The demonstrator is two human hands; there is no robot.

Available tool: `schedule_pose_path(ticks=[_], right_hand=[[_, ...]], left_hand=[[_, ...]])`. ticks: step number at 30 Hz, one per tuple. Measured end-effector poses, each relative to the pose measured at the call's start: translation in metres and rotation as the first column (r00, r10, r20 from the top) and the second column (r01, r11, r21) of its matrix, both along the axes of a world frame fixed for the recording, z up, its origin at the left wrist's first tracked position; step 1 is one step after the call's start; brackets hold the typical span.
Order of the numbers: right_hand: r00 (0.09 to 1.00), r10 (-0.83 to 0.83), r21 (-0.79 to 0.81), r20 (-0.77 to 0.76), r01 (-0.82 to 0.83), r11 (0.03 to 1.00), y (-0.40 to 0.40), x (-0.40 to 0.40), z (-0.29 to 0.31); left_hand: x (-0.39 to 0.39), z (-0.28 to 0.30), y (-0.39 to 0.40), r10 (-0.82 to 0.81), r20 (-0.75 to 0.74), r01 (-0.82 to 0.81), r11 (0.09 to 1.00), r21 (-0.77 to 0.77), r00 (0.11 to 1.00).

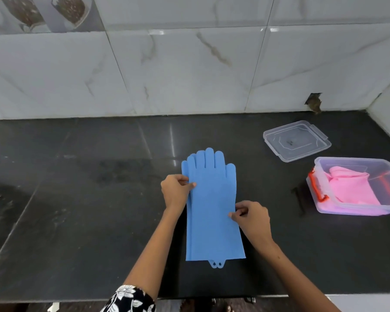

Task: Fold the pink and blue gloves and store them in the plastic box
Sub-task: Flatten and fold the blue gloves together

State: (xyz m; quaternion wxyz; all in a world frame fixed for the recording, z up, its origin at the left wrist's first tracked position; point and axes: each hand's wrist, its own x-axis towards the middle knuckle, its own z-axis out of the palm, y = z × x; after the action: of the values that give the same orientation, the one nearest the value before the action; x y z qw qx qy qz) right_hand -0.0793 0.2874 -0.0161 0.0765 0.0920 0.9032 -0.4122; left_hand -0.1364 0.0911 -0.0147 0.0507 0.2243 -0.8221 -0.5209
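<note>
wall (pixel 189 70): white marble-look tiles, glossy | countertop (pixel 77 199): black stone, reflective | chipped tile gap (pixel 313 103) rt rear

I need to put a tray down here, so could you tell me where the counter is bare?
The counter is bare left of the blue gloves, out to the wall. The right is crowded: the lid and the plastic box holding the pink gloves.

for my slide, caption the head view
Both hands pinch the flat blue gloves; pink gloves already boxed.

black counter (pixel 77 199), blue gloves (pixel 212 210), lid (pixel 296 140), plastic box (pixel 356 208)
</note>
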Motion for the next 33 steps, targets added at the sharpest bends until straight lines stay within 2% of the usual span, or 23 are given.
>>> schedule_pose_path(ticks=[5, 9, 14, 23, 29, 33], right_hand=[[0.997, 0.001, -0.077, -0.076, -0.007, 0.997, -0.010, 0.004, 0.003], [0.999, 0.007, -0.075, -0.038, -0.010, 0.997, -0.016, 0.005, -0.005], [1.000, 0.006, -0.106, -0.013, -0.008, 0.994, -0.010, 0.001, -0.012], [0.991, -0.113, -0.175, -0.066, 0.100, 0.979, -0.020, -0.073, -0.008], [0.991, -0.111, -0.140, -0.073, 0.100, 0.985, -0.016, -0.099, -0.010], [0.987, -0.106, -0.173, -0.125, 0.083, 0.981, -0.014, -0.101, -0.007]], left_hand=[[0.000, 0.001, -0.007, 0.001, -0.086, -0.002, 1.000, -0.014, 0.996], [0.008, -0.011, -0.013, 0.044, -0.025, -0.044, 0.999, 0.019, 0.999], [0.010, -0.016, -0.014, 0.060, -0.033, -0.060, 0.998, 0.014, 0.998], [-0.017, -0.009, -0.013, 0.091, -0.034, -0.089, 0.994, 0.070, 0.995], [-0.023, -0.013, -0.011, 0.085, -0.029, -0.082, 0.993, 0.089, 0.996], [-0.025, -0.015, -0.015, 0.089, -0.021, -0.086, 0.991, 0.101, 0.996]])
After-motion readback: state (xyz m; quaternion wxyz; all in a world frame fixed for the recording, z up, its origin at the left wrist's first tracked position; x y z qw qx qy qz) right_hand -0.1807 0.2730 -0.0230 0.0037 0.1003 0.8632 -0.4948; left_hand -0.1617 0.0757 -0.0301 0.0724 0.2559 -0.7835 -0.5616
